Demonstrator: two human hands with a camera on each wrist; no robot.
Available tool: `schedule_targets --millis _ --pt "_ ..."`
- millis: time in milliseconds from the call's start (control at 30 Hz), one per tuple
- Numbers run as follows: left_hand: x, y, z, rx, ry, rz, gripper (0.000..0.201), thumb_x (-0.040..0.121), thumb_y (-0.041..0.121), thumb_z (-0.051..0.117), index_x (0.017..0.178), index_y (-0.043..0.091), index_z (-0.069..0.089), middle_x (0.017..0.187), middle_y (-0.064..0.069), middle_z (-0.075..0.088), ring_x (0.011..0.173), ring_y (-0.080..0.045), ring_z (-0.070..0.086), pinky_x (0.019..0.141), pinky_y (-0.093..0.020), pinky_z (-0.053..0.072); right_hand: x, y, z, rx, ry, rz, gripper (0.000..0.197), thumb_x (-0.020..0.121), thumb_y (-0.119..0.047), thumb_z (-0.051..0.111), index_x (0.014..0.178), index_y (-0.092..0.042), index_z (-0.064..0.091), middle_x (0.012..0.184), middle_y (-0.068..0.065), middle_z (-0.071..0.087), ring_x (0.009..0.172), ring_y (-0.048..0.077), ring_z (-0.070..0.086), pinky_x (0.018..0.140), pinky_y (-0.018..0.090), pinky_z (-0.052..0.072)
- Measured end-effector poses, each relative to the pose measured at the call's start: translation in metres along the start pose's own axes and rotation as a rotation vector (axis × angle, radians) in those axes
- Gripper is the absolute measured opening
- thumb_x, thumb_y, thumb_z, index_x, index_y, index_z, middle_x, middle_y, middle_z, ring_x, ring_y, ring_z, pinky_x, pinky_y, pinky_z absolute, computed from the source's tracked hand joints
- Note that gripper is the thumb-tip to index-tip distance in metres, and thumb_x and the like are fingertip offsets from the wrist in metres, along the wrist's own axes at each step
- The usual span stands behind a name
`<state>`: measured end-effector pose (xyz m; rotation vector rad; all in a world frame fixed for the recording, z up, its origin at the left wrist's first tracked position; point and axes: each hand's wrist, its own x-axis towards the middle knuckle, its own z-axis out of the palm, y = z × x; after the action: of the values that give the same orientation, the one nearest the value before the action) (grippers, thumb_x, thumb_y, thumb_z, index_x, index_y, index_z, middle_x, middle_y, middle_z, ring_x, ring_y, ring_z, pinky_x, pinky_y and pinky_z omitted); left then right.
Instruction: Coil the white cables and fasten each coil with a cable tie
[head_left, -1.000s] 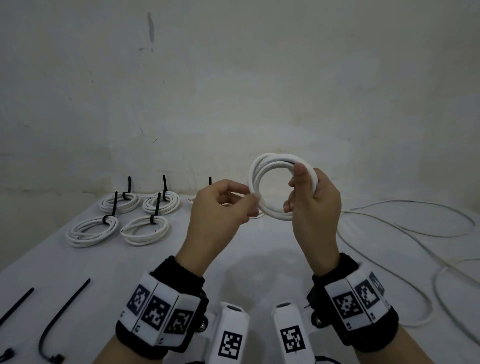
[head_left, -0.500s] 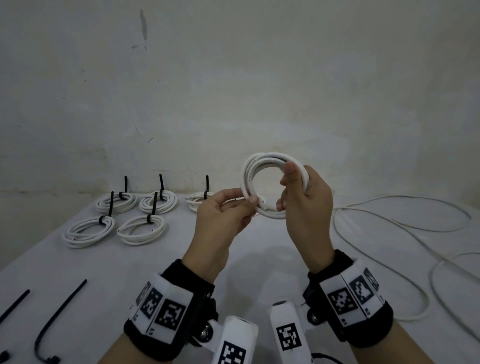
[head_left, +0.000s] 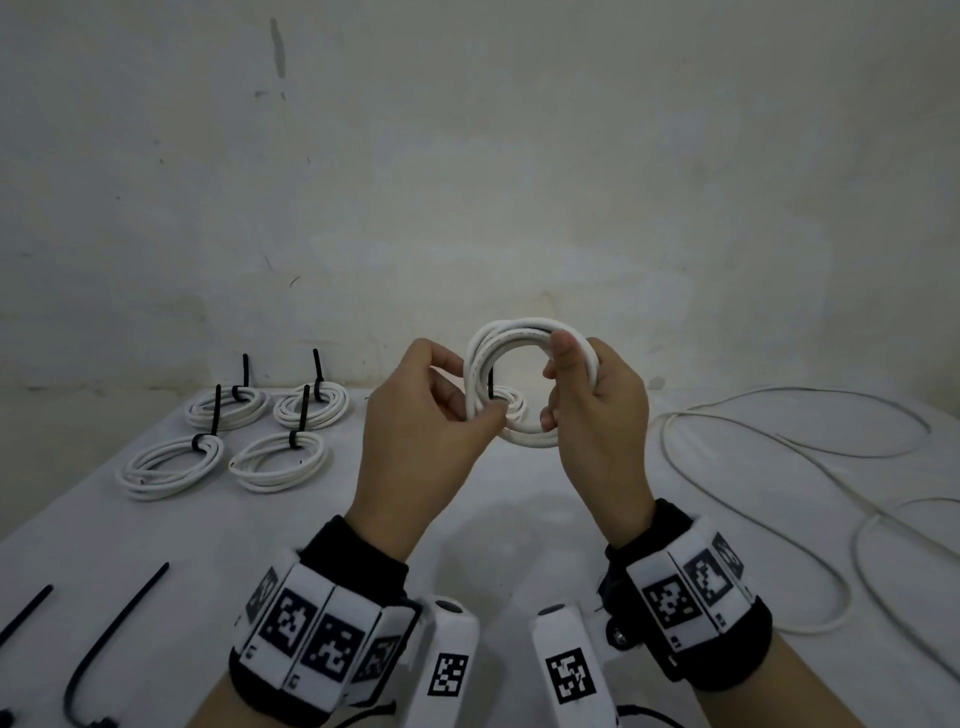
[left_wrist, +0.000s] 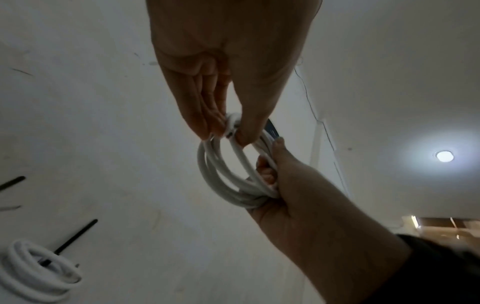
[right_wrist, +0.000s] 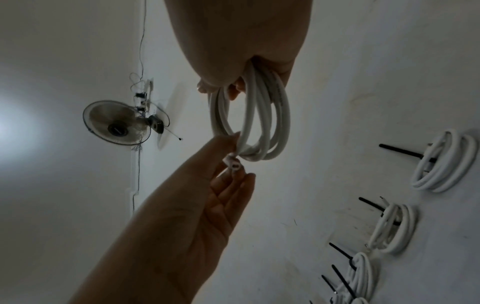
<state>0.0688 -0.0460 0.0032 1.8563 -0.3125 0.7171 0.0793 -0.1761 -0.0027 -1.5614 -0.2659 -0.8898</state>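
A white cable coil (head_left: 511, 332) hangs in the air above the white table (head_left: 467, 519), held between both hands. My right hand (head_left: 561, 364) grips its right side, thumb across the front and fingers curled through the ring. My left hand (head_left: 491, 415) pinches the cable's cut end against the coil's lower left. The left wrist view shows the coil (left_wrist: 210, 174), my left hand (left_wrist: 228, 127) pinching that end and my right hand (left_wrist: 272, 164) wrapped round the strands. From the right wrist I see the coil (right_wrist: 280, 115), my right hand (right_wrist: 233, 82) and my left hand (right_wrist: 233, 162).
Several tied coils (head_left: 280, 460) with black cable ties lie at the back left, and another tied coil (head_left: 514, 408) shows through the held ring. Two loose black cable ties (head_left: 114, 623) lie at the front left. Loose white cable (head_left: 779, 441) sprawls over the right side.
The coil and both hands have drifted slightly left. My left hand has risen a little along the coil's left side and still pinches the cable end.
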Motion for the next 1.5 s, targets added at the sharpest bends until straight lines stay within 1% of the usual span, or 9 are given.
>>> schedule_targets --millis 200,333,467,667,767,900,1033,1267,1500 --pt "0.001 0.002 -0.003 -0.128 0.009 -0.026 0.052 0.059 0.023 0.088 0.095 0.019 0.051 0.060 -0.001 0.065 0.053 -0.009 0.064 0.055 -0.017 0.051 0.005 0.001 -0.002 0.046 0.022 0.095 0.039 0.093 -0.044 0.048 0.071 -0.012 0.054 0.047 -0.007 0.045 0.039 0.011 0.048 0.045 0.026 0.040" --pt "0.004 0.001 -0.002 -0.140 -0.020 0.002 0.024 0.070 0.019 0.081 0.078 0.015 0.059 0.066 0.002 0.065 0.055 -0.015 0.065 0.058 -0.029 0.056 0.008 0.002 -0.005 0.063 0.060 0.125 0.038 0.097 -0.038 0.049 0.070 -0.012 0.054 0.048 -0.010 0.045 0.038 0.010 0.045 0.046 0.028 0.040" --pt "0.009 -0.002 -0.009 -0.249 -0.177 -0.082 0.008 0.079 0.002 0.072 0.082 0.007 0.067 0.069 -0.005 0.069 0.060 -0.015 0.069 0.062 -0.030 0.059 0.013 0.005 -0.009 0.083 0.080 0.143 0.039 0.097 -0.038 0.049 0.074 -0.008 0.057 0.053 -0.009 0.048 0.039 0.008 0.044 0.050 0.033 0.042" --pt "0.009 -0.007 -0.006 -0.469 -0.202 -0.267 0.033 0.069 0.002 0.077 0.092 0.010 0.054 0.084 -0.012 0.064 0.062 -0.026 0.071 0.056 -0.023 0.053 0.009 0.007 -0.003 0.114 0.047 0.179 0.037 0.097 -0.038 0.049 0.076 -0.008 0.059 0.057 -0.007 0.050 0.040 0.008 0.043 0.050 0.031 0.042" --pt "0.008 -0.009 -0.003 -0.525 -0.185 -0.313 0.044 0.063 0.012 0.078 0.099 0.015 0.053 0.095 -0.010 0.056 0.062 -0.022 0.070 0.057 -0.020 0.053 0.011 0.005 -0.003 0.155 0.038 0.199 0.041 0.097 -0.038 0.049 0.079 -0.003 0.058 0.049 -0.008 0.047 0.037 0.008 0.042 0.054 0.036 0.040" --pt "0.007 -0.013 0.002 -0.453 -0.258 -0.271 0.040 0.078 0.009 0.071 0.115 0.013 0.056 0.100 -0.006 0.061 0.058 -0.013 0.067 0.057 -0.018 0.051 0.009 0.004 -0.003 0.178 0.004 0.195 0.041 0.097 -0.039 0.049 0.075 -0.005 0.057 0.048 -0.007 0.045 0.037 0.009 0.042 0.053 0.034 0.039" --pt "0.006 -0.016 0.002 -0.346 -0.391 -0.164 0.023 0.084 0.010 0.066 0.107 0.015 0.063 0.092 -0.001 0.070 0.065 -0.001 0.058 0.060 -0.015 0.045 0.005 0.005 -0.002 0.184 -0.046 0.194 0.038 0.097 -0.036 0.050 0.067 -0.012 0.053 0.046 -0.008 0.043 0.037 0.010 0.042 0.048 0.031 0.038" --pt "0.010 -0.019 0.003 -0.396 -0.359 -0.187 0.017 0.082 0.003 0.066 0.091 0.017 0.060 0.090 -0.014 0.070 0.085 -0.022 0.067 0.078 -0.031 0.054 0.003 0.005 0.004 0.350 -0.059 0.322 0.040 0.096 -0.035 0.049 0.064 -0.011 0.051 0.046 -0.011 0.042 0.041 0.010 0.036 0.043 0.023 0.036" --pt "0.003 -0.015 0.011 -0.621 -0.365 -0.189 0.017 0.088 -0.007 0.054 0.097 0.008 0.054 0.075 0.001 0.069 0.072 -0.014 0.067 0.072 -0.029 0.056 0.005 0.003 0.000 0.404 -0.117 0.334 0.042 0.096 -0.039 0.046 0.066 -0.009 0.047 0.049 -0.009 0.040 0.043 0.011 0.034 0.043 0.023 0.036"
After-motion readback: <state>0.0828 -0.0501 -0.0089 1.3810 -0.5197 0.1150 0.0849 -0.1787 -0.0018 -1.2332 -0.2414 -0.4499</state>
